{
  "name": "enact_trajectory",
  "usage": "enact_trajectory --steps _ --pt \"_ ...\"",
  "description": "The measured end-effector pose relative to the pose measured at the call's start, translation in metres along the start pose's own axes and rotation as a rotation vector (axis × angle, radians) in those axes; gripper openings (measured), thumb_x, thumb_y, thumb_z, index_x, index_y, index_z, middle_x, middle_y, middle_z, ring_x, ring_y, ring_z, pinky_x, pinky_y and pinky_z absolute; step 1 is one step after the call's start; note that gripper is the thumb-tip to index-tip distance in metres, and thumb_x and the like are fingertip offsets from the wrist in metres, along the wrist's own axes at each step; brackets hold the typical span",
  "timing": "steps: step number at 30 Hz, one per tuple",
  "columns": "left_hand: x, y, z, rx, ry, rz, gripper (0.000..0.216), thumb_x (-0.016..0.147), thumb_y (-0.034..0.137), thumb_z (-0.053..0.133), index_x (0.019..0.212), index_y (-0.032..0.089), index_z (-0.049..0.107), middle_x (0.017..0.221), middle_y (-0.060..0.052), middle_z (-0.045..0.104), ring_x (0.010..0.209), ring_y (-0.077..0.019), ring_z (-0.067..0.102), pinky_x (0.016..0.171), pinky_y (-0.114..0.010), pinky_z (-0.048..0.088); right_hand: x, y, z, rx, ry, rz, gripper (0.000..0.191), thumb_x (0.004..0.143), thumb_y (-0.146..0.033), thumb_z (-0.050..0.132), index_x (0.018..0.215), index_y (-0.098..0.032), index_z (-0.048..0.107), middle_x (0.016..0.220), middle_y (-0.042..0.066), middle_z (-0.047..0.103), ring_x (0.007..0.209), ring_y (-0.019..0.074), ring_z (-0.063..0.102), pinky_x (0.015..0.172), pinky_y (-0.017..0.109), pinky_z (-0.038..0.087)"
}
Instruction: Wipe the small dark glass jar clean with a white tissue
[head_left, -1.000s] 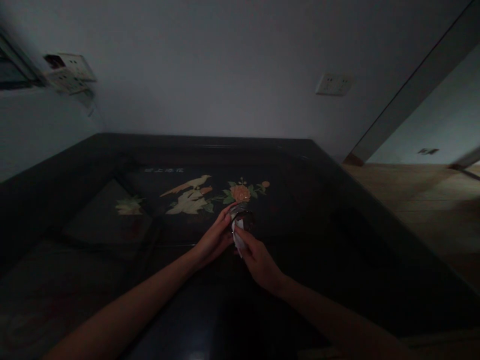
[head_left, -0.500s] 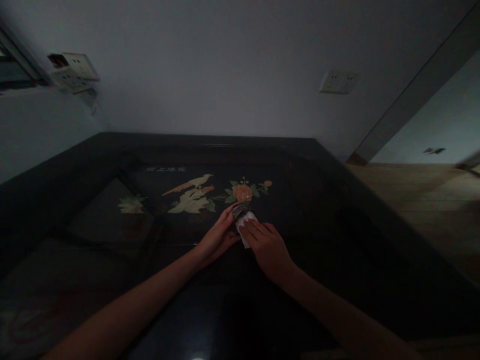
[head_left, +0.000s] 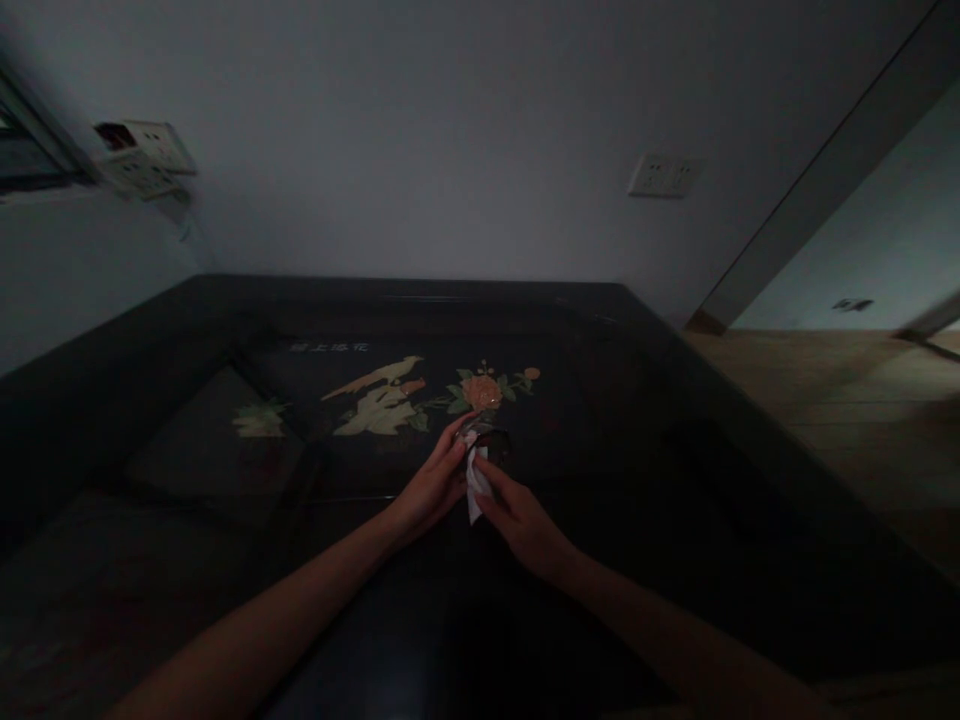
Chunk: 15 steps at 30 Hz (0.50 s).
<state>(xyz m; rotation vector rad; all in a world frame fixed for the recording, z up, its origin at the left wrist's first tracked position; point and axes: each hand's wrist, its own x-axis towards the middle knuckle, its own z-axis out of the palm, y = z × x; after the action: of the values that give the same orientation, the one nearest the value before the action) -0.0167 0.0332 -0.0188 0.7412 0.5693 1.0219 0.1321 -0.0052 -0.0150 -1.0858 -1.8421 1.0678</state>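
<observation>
A see-through glass cup (head_left: 495, 442) with a round rim is held over the dark tabletop (head_left: 375, 600). My left hand (head_left: 439, 478) is closed around its left side. In my right hand (head_left: 517, 508), fingers and thumb pinch a crumpled white tissue (head_left: 477, 485), which hangs at the near side of the cup and reaches up to its rim. The room is dim, so the cup's lower part and some fingertips are hard to make out.
Inlaid bird and flower pictures (head_left: 375, 410) decorate the glossy dark table. A wall (head_left: 405, 150) with sockets (head_left: 664, 176) borders its far edge. More sockets (head_left: 146, 160) sit at the left corner. Wooden floor (head_left: 825, 390) lies to the right.
My right hand has drawn the tissue from across the cup toward its left and near side, pinching it tighter. The cup's rim shows more now. My left hand keeps its hold.
</observation>
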Motion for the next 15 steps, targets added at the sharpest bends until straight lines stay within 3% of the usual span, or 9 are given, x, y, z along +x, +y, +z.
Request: enact_trajectory --steps 5,9,12,15 --pt "-0.002 0.003 0.001 -0.014 0.020 -0.044 0.049 0.083 0.038 0.062 0.129 0.029 0.046 0.125 -0.007 0.057 0.108 -0.0209 0.056 0.091 -0.034 0.043 0.003 -0.005 -0.020 -0.581 -0.125 -0.215 0.052 0.084 -0.006 0.046 0.134 -0.016 0.048 0.137 0.010 0.053 0.125 0.0216 0.050 0.104 0.041 0.042" --pt "-0.002 0.006 0.003 -0.017 0.039 -0.069 0.050 0.082 0.037 0.063 0.128 0.028 0.047 0.124 -0.008 0.056 0.103 -0.0202 0.057 0.086 -0.034 0.046 0.004 -0.011 -0.030 -0.990 -0.141 -0.301 0.042 0.089 -0.007 0.044 0.129 -0.015 0.052 0.133 0.009 0.057 0.125 0.0255 0.050 0.095 0.047 0.048" --pt "-0.002 0.007 0.004 -0.016 0.039 -0.063 0.048 0.083 0.036 0.062 0.127 0.029 0.047 0.125 -0.008 0.056 0.102 -0.0201 0.057 0.084 -0.034 0.047 0.002 -0.010 -0.028 -1.086 -0.100 -0.319 0.040 0.089 -0.007 0.044 0.127 -0.013 0.053 0.132 0.011 0.057 0.127 0.0272 0.047 0.093 0.048 0.049" --pt "-0.003 0.007 0.005 0.004 0.035 -0.072 0.048 0.083 0.037 0.063 0.127 0.029 0.048 0.125 -0.007 0.056 0.103 -0.0202 0.057 0.084 -0.033 0.046 0.001 -0.008 -0.021 -1.036 -0.094 -0.290 0.042 0.088 -0.004 0.043 0.127 -0.011 0.054 0.130 0.014 0.058 0.124 0.0267 0.051 0.093 0.043 0.050"
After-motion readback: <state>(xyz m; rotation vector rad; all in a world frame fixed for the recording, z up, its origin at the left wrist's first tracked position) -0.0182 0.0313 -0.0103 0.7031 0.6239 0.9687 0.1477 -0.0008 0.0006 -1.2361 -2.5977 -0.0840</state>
